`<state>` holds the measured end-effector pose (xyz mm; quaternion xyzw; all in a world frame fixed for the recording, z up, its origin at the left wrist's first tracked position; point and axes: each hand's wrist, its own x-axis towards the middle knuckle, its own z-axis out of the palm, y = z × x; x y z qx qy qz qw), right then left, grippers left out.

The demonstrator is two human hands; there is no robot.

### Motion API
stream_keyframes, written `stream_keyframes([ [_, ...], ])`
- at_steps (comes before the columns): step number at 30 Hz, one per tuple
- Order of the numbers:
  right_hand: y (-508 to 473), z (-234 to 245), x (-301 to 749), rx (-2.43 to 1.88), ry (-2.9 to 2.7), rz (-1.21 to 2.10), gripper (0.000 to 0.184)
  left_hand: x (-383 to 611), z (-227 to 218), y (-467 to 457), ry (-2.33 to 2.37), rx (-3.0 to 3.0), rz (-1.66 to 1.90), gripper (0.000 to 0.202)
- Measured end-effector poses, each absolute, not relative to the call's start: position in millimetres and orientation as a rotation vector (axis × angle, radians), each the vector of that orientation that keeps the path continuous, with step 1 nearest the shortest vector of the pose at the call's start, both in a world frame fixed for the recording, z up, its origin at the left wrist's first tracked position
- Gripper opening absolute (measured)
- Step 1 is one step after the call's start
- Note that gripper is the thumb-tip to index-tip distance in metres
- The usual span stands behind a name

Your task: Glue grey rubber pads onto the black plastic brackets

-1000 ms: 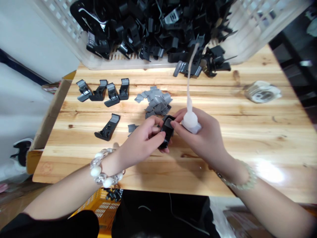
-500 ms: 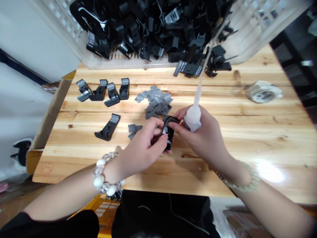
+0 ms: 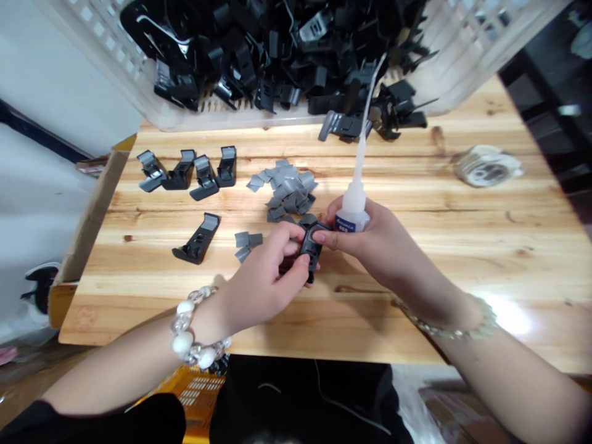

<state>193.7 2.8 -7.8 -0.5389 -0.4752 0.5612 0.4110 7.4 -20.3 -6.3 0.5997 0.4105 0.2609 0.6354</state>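
Observation:
Between the fingers and thumb of my left hand [image 3: 266, 271] is a black plastic clip [image 3: 311, 245], held just above the table. My right hand [image 3: 377, 243] is wrapped round a white glue bottle [image 3: 354, 206] with a long thin nozzle pointing up and away. The right thumb also rests on the clip's upper end. Beyond the clip lies a pile of small grey pads [image 3: 291, 190], and a few more grey pads [image 3: 247, 242] lie left of it. A finished-looking black clip [image 3: 198, 239] with a grey face lies farther left.
Several black clips [image 3: 204, 177] stand in a row at the back left. A white plastic basket [image 3: 185, 120] heaped with black parts fills the far side. Some clips [image 3: 345, 125] lie by its front edge. A roll of tape [image 3: 488, 166] is on the right of the wooden table [image 3: 462, 259].
The glue bottle has tilted more upright, its label now showing, and its nozzle has swung left. My right thumb has straightened along the clip. The left hand barely moved.

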Motion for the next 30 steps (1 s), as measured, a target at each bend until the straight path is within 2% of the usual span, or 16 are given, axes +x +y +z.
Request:
stream_keyframes([
  [21,0.1,-5.0,191.4,-1.340,-1.189,1.386,0.027,6.3,-2.6,-14.7,0.969,1.412,0.532,0.010],
  [30,-2.9,-5.4,186.5,-1.313,-1.256,1.422,0.025,5.0,2.6,-4.8,1.057,1.511,0.581,0.019],
])
